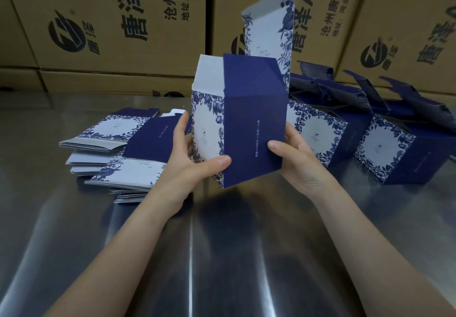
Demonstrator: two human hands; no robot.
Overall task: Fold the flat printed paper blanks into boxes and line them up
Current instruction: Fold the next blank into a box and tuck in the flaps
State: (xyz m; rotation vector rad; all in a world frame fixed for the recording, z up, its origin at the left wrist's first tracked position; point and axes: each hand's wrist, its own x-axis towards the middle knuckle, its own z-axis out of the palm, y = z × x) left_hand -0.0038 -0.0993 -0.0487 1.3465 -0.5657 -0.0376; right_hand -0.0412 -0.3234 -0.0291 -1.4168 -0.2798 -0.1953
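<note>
A half-formed blue and white floral box is held upright above the steel table, its long lid flap sticking up behind. My left hand grips its left lower corner, thumb on the dark blue face. My right hand holds the right side, thumb pressed on the blue panel. A loose stack of flat printed blanks lies to the left. Folded boxes lie on their sides in a row at the right.
Large brown cardboard cartons with black print form a wall along the table's back edge. The folded boxes at the right have open flaps pointing up toward the cartons.
</note>
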